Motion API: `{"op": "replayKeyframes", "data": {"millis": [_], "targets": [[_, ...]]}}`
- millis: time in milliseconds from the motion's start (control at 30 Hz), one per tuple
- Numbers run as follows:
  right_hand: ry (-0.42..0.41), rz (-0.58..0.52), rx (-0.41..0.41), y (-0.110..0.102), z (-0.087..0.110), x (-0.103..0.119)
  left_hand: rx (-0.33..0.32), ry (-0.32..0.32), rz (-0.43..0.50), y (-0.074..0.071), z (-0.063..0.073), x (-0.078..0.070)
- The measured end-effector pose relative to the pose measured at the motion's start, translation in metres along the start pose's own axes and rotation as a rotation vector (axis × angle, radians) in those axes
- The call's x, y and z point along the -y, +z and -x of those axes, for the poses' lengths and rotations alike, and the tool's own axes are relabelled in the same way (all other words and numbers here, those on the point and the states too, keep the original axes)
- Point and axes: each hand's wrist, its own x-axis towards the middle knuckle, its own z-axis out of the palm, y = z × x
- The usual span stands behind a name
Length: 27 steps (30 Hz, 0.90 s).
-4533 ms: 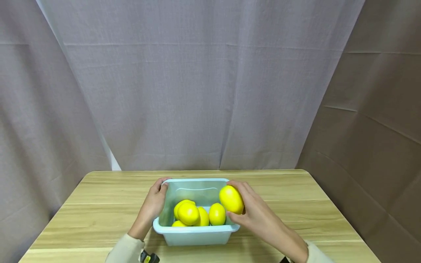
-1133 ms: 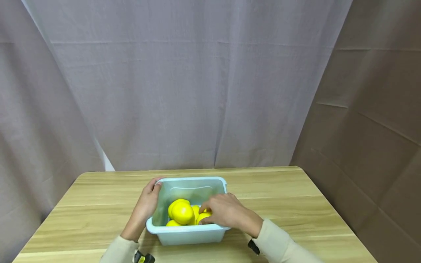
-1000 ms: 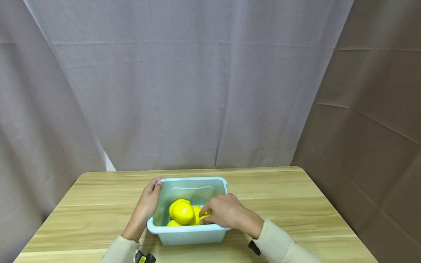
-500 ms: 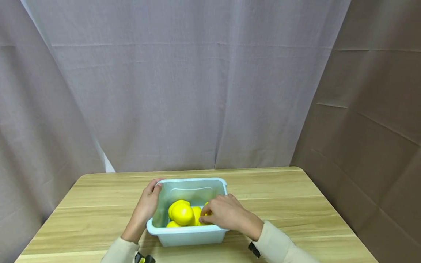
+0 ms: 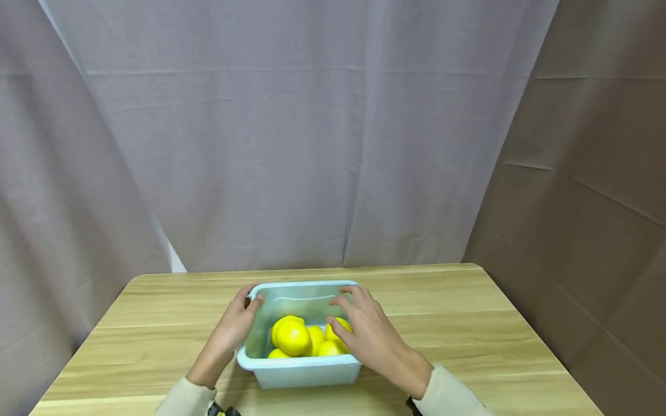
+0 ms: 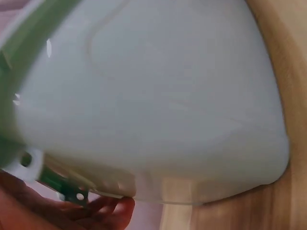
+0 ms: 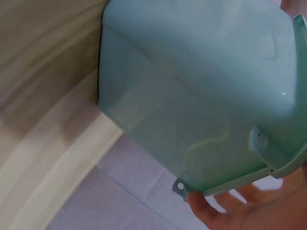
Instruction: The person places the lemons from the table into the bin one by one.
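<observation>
A pale blue plastic bin [image 5: 307, 378] stands on the table with several yellow lemons [image 5: 293, 338] inside. At its left rim my left hand [image 5: 233, 326] grips, thumb over the inside and fingers outside; in the left wrist view those fingers [image 6: 125, 211] touch the bin's outer wall [image 6: 158, 96]. My right hand [image 5: 377, 332] hovers over the right side with fingers spread and loose, holding nothing. Just below its thumb lies a lemon [image 5: 337, 327], partly covered by the hand. The right wrist view has the right hand [image 7: 249, 211] beside the bin's rim tabs [image 7: 180, 186].
The wooden table [image 5: 458, 323] extends to both sides of the bin and behind it. Grey cloth [image 5: 260, 144] hangs along the back and left, and a darker brown cloth [image 5: 598, 202] along the right. Dark wrist straps show at both cuffs.
A lemon held at the right rim earlier is no longer in my right hand. That hand reached down among the lemons, then rose, fingers spreading. My left hand stays at the left rim.
</observation>
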Motion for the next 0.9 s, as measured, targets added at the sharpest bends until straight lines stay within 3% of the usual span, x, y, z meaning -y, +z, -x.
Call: {"op": "replayKeyframes", "data": {"millis": [100, 400, 600, 900], "targets": [[0.078, -0.057, -0.048, 0.001, 0.002, -0.002, 0.016, 0.019, 0.004, 0.003, 0.009, -0.003], [0.34, -0.414, -0.084, 0.004, 0.009, -0.01, -0.001, 0.055, 0.063, 0.019, 0.028, -0.007], [0.454, -0.492, -0.078, 0.006, 0.01, -0.012, -0.075, 0.075, 0.057, 0.028, 0.029, -0.004], [0.477, -0.501, -0.082, 0.002, 0.009, -0.02, -0.112, 0.088, 0.111, 0.039, 0.022, -0.006]]}}
